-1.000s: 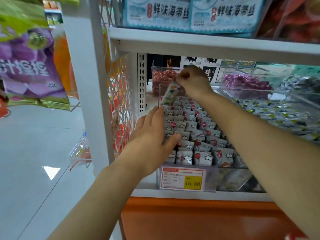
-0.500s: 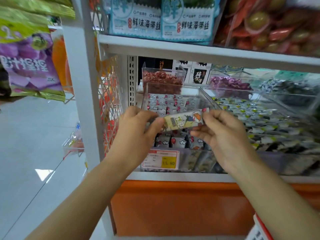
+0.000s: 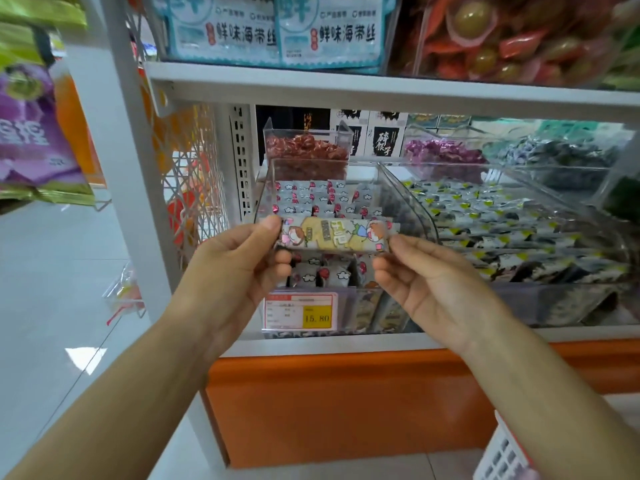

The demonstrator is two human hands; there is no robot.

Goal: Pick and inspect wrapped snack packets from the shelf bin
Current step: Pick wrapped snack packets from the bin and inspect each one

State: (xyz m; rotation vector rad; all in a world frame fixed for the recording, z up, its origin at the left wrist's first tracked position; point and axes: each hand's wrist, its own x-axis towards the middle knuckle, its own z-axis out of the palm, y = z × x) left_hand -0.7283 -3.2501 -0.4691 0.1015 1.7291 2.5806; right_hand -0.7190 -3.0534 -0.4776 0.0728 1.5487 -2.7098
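A long wrapped snack packet (image 3: 334, 234) with cartoon figures and a yellow middle is held level in front of the shelf. My left hand (image 3: 235, 271) pinches its left end and my right hand (image 3: 420, 282) pinches its right end. Behind the packet stands a clear plastic bin (image 3: 408, 199) holding several small grey packets with red dots. A price tag (image 3: 300, 310) reading 15.80 is fixed to the bin's front.
A clear bin (image 3: 585, 299) of grey and yellow packets stands to the right. Red sweets (image 3: 306, 152) and purple sweets (image 3: 443, 150) fill bins at the back. The white upper shelf (image 3: 381, 90) runs overhead. A white upright post (image 3: 130, 161) stands left, an orange base (image 3: 346, 407) below.
My right hand lifted the packet from the back of the bin and brought it forward. My left hand took its other end. Both hands now hold it level, closer to me.
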